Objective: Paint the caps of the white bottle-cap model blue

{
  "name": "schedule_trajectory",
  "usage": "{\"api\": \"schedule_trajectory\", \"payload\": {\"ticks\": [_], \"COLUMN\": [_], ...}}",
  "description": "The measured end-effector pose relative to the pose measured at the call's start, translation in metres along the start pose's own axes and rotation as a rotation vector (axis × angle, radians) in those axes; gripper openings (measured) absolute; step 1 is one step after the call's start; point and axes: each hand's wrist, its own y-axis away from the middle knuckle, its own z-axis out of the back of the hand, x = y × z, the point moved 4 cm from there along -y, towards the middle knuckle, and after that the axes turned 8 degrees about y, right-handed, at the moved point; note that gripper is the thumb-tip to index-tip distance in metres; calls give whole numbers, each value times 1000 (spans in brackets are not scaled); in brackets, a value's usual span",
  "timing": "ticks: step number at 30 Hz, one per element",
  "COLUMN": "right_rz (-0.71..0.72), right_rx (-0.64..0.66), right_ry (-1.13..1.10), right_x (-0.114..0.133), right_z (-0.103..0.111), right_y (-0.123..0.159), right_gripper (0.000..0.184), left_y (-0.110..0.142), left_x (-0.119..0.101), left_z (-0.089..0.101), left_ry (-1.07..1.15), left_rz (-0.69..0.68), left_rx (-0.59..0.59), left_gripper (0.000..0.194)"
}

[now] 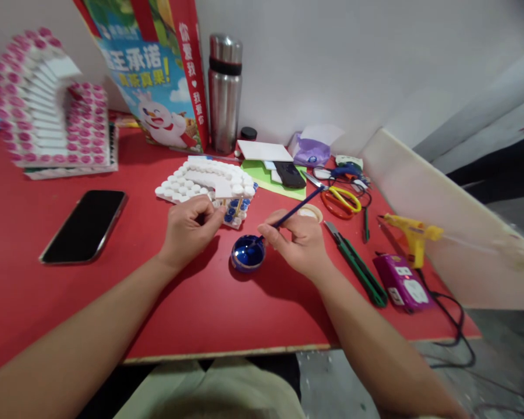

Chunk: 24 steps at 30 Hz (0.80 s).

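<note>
My right hand (297,240) pinches a thin blue paintbrush (299,206), its tip dipped into a small round pot of blue paint (248,254) on the table. My left hand (190,227) is closed at the near edge of a craft model (209,179), with the thumb against it; the curled fingertips are partly hidden. Rows of round white pieces cover the model's top. On its side facing me, several round pieces are blue, near short wooden sticks.
A phone (85,227) lies left, before a pink-and-white model (48,105). Behind stand a printed bag (152,81) and a steel flask (225,96). Rightward are scissors (343,201), a green cutter (358,265), a yellow glue gun (413,231), and a purple power box (404,283) with cables.
</note>
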Motion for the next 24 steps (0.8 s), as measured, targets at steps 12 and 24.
{"api": "schedule_trajectory", "payload": {"ticks": [12, 24], "right_rz": [-440, -347], "right_rx": [-320, -406], "right_ry": [-498, -297], "right_x": [-40, -49], "right_z": [8, 9], "right_y": [0, -5], "right_gripper": [34, 34], "left_y": [0, -1], "left_x": [3, 4], "left_z": [0, 1], "left_ry": [-8, -23], "left_rz": [34, 79], "left_rx": [9, -27], "left_gripper": [42, 42]}}
